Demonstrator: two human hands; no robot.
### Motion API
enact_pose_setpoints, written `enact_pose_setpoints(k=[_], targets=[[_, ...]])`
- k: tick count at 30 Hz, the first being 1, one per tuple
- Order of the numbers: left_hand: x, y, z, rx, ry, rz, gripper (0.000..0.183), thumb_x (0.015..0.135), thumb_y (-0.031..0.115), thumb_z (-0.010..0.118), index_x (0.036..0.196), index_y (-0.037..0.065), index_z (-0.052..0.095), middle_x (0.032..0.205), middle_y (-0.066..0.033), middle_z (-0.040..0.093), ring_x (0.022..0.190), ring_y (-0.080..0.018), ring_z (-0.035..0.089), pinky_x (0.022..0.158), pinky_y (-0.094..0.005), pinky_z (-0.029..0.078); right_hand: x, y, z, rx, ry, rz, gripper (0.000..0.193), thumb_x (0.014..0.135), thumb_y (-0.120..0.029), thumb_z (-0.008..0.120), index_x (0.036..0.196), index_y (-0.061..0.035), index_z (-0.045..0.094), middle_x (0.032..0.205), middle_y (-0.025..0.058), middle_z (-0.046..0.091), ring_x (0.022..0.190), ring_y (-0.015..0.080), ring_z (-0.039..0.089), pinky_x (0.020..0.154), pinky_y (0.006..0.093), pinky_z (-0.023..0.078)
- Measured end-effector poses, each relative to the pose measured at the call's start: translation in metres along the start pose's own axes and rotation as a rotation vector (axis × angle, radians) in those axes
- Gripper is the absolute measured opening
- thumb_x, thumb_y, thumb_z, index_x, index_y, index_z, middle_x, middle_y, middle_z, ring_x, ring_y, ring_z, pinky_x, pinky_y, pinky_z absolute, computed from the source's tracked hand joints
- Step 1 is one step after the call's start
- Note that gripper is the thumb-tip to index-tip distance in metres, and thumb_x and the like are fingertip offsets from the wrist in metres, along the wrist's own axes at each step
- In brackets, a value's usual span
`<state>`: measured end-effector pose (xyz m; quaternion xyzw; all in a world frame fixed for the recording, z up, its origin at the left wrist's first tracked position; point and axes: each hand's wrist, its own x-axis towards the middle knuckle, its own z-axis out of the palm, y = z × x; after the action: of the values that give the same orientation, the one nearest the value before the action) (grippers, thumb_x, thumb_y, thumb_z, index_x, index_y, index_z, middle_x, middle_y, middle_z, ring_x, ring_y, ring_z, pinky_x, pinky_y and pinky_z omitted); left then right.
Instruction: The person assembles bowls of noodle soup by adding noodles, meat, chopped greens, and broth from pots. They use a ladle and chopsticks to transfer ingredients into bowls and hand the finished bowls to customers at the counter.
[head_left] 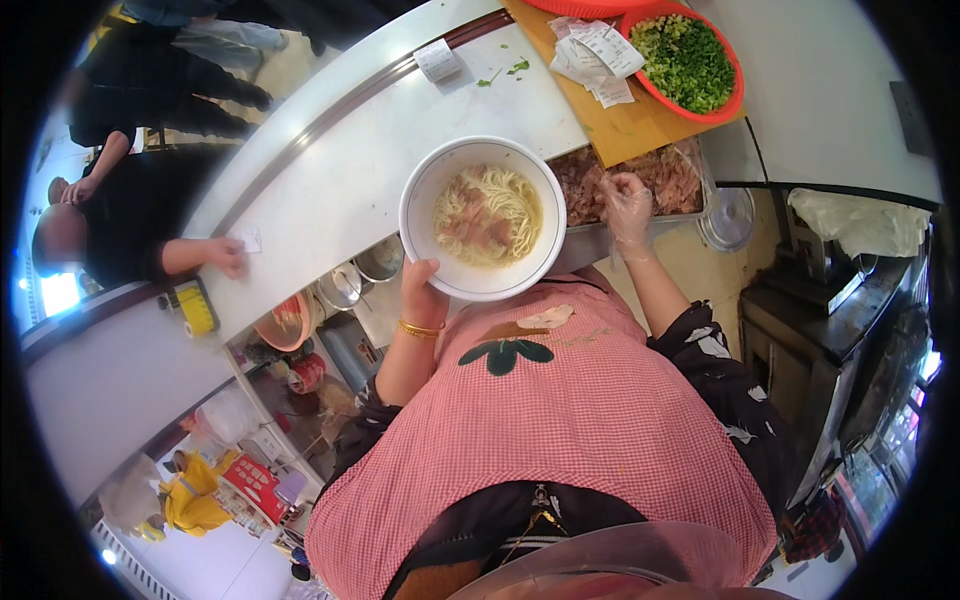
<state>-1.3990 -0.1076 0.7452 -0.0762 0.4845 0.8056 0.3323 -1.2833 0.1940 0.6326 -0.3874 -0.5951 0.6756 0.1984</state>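
My left hand [424, 299] grips the near left rim of a large white bowl [420, 192], thumb over the edge. Pale noodles [516, 188] lie in broth inside, topped with pinkish meat slices [487, 232]. In a clear plastic glove, my right hand [630, 208] is just right of the bowl, over a metal tray of sliced meat [672, 182]. Its fingers are pinched together on some meat [597, 190] at the tray's left part. A wooden board [640, 132] partly covers the tray's far side.
On the board, paper slips [598, 58] lie beside a red basket [738, 92] of chopped green onions [695, 75]. Across the white counter [340, 190], a person's hand [223, 257] is by a small slip [251, 240]. Metal containers [380, 262] sit below the counter edge, left.
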Motion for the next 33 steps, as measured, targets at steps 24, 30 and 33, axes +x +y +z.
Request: enact_pose_setpoints(k=[24, 30, 33], targets=[[0.030, 0.030, -0.009, 0.145, -0.083, 0.106, 0.071, 0.069, 0.010, 0.059, 0.138, 0.000, 0.042, 0.126, -0.0093, 0.055, 0.116, -0.0201, 0.053, 0.101, -0.0332, 0.042, -0.072, -0.175, 0.121, -0.559, -0.364, -0.146, 0.020, 0.094, -0.010, 0.055, 0.103, 0.0044, 0.064, 0.079, 0.0189, 0.062, 0.061, 0.0207, 0.062, 0.062, 0.0360, 0.050], [0.039, 0.040, 0.004, 0.037, -0.168, 0.111, 0.072, 0.070, 0.012, 0.060, 0.139, 0.000, 0.040, 0.127, -0.0116, 0.054, 0.115, -0.0217, 0.054, 0.100, -0.0349, 0.043, -0.070, -0.214, 0.119, -0.876, -0.378, -0.351, 0.021, 0.092, -0.016, 0.058, 0.100, 0.0026, 0.065, 0.091, 0.0272, 0.062, 0.083, 0.0421, 0.063, 0.073, 0.0442, 0.050], [0.045, 0.045, 0.021, -0.041, -0.145, 0.073, 0.071, 0.072, 0.015, 0.060, 0.138, -0.001, 0.040, 0.127, -0.0128, 0.055, 0.117, -0.0232, 0.054, 0.101, -0.0362, 0.044, -0.056, -0.238, 0.109, -0.792, -0.386, -0.551, 0.021, 0.093, -0.017, 0.057, 0.096, 0.0019, 0.065, 0.090, 0.0255, 0.064, 0.086, 0.0411, 0.064, 0.076, 0.0435, 0.050]])
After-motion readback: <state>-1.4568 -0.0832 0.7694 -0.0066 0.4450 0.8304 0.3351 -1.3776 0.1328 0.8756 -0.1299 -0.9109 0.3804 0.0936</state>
